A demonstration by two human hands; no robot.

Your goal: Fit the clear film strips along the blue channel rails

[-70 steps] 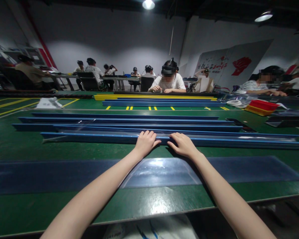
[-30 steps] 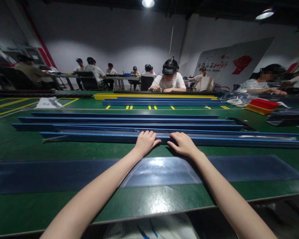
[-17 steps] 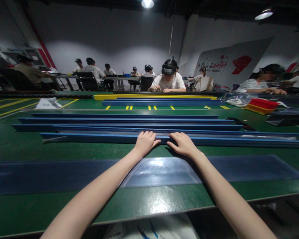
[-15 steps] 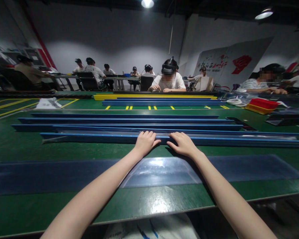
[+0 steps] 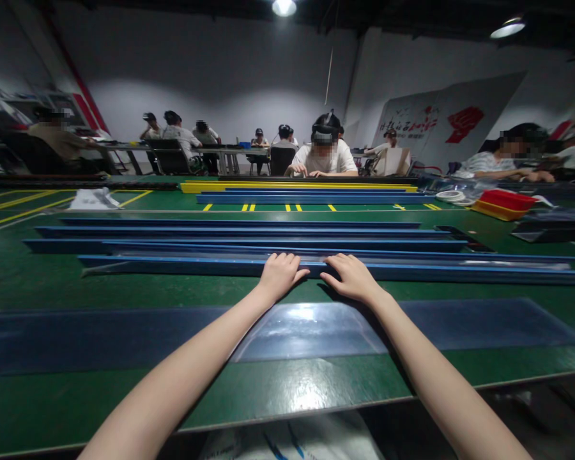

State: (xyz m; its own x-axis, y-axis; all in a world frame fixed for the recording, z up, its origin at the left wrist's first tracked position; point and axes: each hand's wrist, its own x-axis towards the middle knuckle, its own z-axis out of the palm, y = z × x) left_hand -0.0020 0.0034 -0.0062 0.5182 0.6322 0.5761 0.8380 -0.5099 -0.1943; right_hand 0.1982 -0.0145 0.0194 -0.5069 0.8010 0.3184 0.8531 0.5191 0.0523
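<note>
From the head camera I see my left hand (image 5: pixel 278 275) and right hand (image 5: pixel 351 277) side by side, palms down on the nearest blue rail (image 5: pixel 172 264), fingers (image 5: pixel 287 259) stretched flat over its top edge and closed round nothing. That rail lies across the green counter (image 5: pixel 38 281), foremost of several long blue rails (image 5: pixel 230 231); its right end runs out of frame. Nearer me lies a clear plastic sheet (image 5: pixel 311 329). The white board (image 5: pixel 441 124) on the far wall carries red writing and a red fist; I cannot read it. A red tray (image 5: pixel 505 203) sits far right. Seated people's faces are blurred.
</note>
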